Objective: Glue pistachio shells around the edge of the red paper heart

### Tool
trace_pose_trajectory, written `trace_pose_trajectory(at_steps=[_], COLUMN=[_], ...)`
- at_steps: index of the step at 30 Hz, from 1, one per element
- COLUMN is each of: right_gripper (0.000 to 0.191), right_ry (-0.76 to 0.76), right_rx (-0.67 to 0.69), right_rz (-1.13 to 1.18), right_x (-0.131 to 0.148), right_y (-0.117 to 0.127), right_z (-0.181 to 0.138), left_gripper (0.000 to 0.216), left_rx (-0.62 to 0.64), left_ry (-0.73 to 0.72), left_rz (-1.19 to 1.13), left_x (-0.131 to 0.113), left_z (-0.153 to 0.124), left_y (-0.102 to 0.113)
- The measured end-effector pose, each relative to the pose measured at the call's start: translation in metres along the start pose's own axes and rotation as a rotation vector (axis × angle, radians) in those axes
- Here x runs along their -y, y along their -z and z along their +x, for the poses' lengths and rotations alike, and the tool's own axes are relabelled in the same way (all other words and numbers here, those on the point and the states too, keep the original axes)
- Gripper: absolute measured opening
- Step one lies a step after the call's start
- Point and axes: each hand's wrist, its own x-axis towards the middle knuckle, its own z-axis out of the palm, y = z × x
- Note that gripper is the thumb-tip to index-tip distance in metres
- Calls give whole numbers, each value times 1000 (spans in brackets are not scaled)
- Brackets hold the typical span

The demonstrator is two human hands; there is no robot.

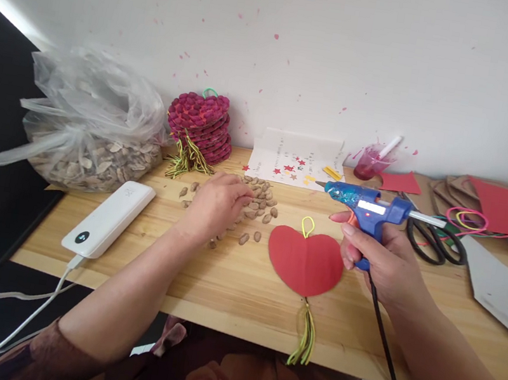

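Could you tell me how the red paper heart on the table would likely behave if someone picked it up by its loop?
The red paper heart lies flat and looks thin, so it is probably light and would likely bend somewhat. Its yellow tassel hangs over the table edge and would probably dangle loosely. Lifted by the yellow loop, it might swing.

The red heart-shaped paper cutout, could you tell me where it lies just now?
In the head view the red heart-shaped paper cutout lies flat on the wooden table, between the loose shells and the right hand.

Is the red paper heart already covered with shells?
No, the red heart lies bare on the table, while the loose shells sit beside it under the left hand.
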Motion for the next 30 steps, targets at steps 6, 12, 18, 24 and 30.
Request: trace_pose_trajectory(at_steps=[6,12,18,24,30], right_gripper=[22,18,21,22,20], right_ry=[-5,5,1,0,2], right_rx=[-18,-20,-16,-18,-23], right_rz=[-8,-9,-5,-26,-9], right_x=[1,0,2,2,1], right_y=[0,0,-1,-1,-1], right_z=[-1,-1,0,0,-1], left_gripper=[28,35,33,25,22], left_rx=[64,84,77,30,52], left_ry=[-72,-88,-93,-68,-68], left_rz=[26,-16,-53,-29,25], left_x=[-5,-6,-6,-6,-6], left_z=[2,1,-1,-1,-1], left_y=[-20,-26,-26,-24,-22])
